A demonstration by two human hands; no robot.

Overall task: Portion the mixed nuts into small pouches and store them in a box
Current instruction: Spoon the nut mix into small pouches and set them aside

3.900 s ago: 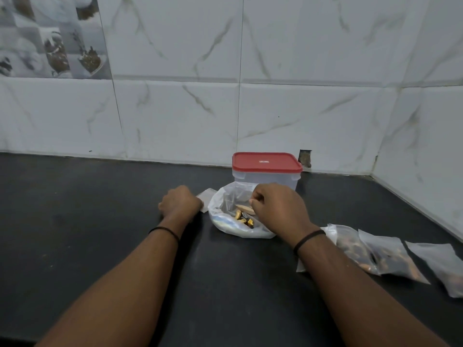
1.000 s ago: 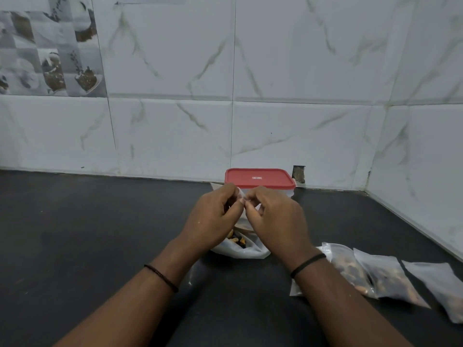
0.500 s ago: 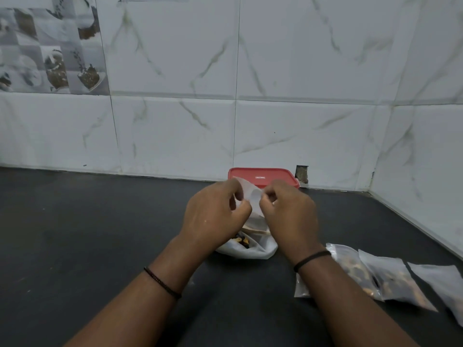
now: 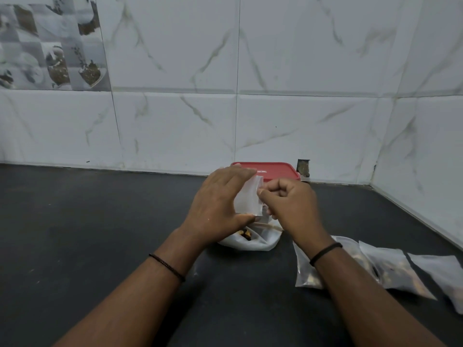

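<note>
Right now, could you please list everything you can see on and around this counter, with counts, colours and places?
Small pouch: one, translucent white, held up between both hands, in front of the box.
Bag of mixed nuts: one, clear plastic, on the counter below the hands.
Box: one, red lid on, against the wall behind the hands.
Filled pouches: three, clear, in a row on the counter at right.
Counter: one, black.
Wall tiles: white marble-look, behind and at right.
Left hand: pinches the pouch.
Right hand: pinches the pouch's edge.

left hand (image 4: 218, 204) hides most of the box (image 4: 278, 170); rightmost pouch (image 4: 448, 276) cropped.
</note>
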